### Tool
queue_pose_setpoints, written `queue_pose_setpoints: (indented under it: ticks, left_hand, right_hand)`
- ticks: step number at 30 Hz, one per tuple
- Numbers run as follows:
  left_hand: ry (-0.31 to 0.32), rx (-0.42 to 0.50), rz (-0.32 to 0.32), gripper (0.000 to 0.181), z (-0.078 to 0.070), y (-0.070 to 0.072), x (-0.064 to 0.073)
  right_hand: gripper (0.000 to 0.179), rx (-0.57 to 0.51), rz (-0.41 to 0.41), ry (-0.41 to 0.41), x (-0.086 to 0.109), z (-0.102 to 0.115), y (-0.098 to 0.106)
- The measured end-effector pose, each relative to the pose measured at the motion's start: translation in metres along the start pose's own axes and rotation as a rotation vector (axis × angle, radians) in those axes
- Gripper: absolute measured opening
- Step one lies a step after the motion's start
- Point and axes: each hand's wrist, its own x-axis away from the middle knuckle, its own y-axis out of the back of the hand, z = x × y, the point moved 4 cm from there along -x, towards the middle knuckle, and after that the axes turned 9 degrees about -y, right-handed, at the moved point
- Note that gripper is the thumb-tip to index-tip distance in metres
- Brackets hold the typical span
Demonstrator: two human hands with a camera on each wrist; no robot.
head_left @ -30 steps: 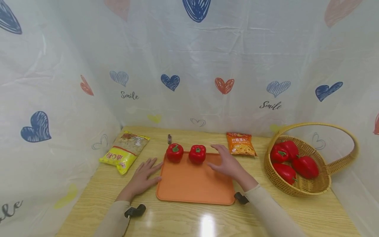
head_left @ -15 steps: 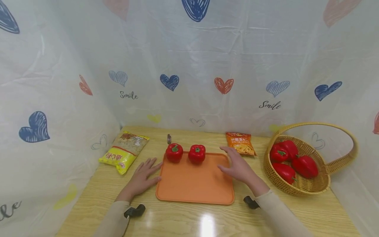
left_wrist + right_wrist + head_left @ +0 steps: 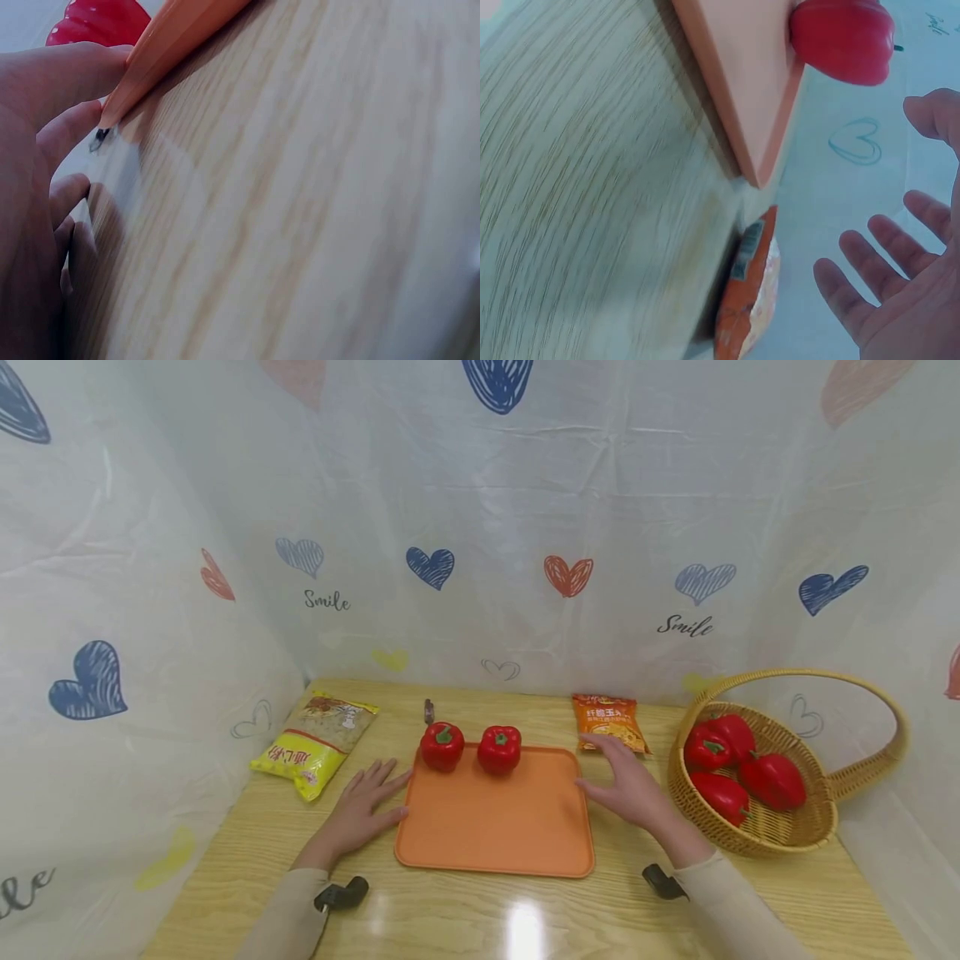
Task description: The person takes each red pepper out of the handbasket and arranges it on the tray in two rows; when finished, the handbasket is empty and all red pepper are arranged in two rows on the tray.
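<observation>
An orange tray (image 3: pixel 495 827) lies on the wooden table, with two red bell peppers standing along its far edge: one at the far left corner (image 3: pixel 442 747) and another (image 3: pixel 499 750) beside it. My left hand (image 3: pixel 362 810) rests with spread fingers at the tray's left side; in the left wrist view its thumb and a finger touch the tray's rim (image 3: pixel 161 49). Above the table to the right of the tray is my right hand (image 3: pixel 628 787), holding nothing, its fingers spread. The right wrist view shows that hand (image 3: pixel 919 277) apart from both the tray and the pepper (image 3: pixel 844 37).
At right stands a wicker basket (image 3: pixel 750 847) with a tall handle and several red bell peppers (image 3: pixel 772 781). An orange snack packet (image 3: pixel 609 723) lies behind the right hand. A yellow and clear bag (image 3: pixel 318 743) is at left, and a small dark object (image 3: pixel 429 712) sits behind the tray.
My right hand has moved right, from over the tray beside the second pepper to past the tray's right edge. The left hand, tray and peppers have stayed put.
</observation>
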Motion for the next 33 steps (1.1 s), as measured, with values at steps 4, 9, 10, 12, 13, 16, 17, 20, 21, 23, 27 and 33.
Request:
queue_pose_setpoints:
  ticks: [4,9,10,12,13,16,17,20,21,23,27,33]
  left_hand:
    - [-0.001,0.004,-0.001,0.064,-0.001,0.000,0.000]
    - [-0.002,0.004,-0.001,0.064,-0.001,0.000,0.000]
    - [-0.001,0.004,0.000,0.064,-0.001,0.000,-0.001]
    - [0.000,0.005,0.002,0.065,-0.001,0.000,-0.001]
    - [0.000,0.006,0.003,0.065,-0.001,0.000,-0.001]
    - [0.001,0.010,0.005,0.065,-0.001,0.000,-0.001]
    - [0.002,0.010,0.005,0.065,-0.001,0.001,-0.001]
    - [0.001,0.008,0.006,0.065,-0.002,0.001,-0.002]
    - [0.001,0.008,0.005,0.065,-0.002,0.001,-0.002]
    - [0.002,0.007,0.005,0.065,-0.002,0.001,-0.002]
    - [0.002,-0.001,0.006,0.065,-0.001,0.000,-0.002]
    - [-0.003,-0.011,0.006,0.064,0.001,-0.002,-0.001]
  right_hand:
    - [0.070,0.000,-0.016,0.004,0.004,-0.004,0.006]
    - [0.068,0.007,-0.019,-0.008,0.010,-0.009,0.016]
    - [0.068,0.010,-0.021,-0.011,0.011,-0.011,0.018]
    - [0.068,0.013,-0.029,-0.019,0.013,-0.015,0.022]
    - [0.068,0.018,-0.032,-0.023,0.015,-0.017,0.025]
    - [0.068,0.030,-0.050,-0.032,0.018,-0.023,0.031]
    - [0.069,0.036,-0.056,-0.038,0.020,-0.024,0.033]
    - [0.068,0.053,-0.068,-0.055,0.025,-0.028,0.040]
    - [0.067,0.057,-0.072,-0.059,0.026,-0.029,0.043]
    - [0.067,0.069,-0.080,-0.067,0.030,-0.032,0.048]
    - [0.067,0.077,-0.095,-0.085,0.036,-0.038,0.059]
    - [0.068,0.075,-0.128,-0.106,0.050,-0.047,0.075]
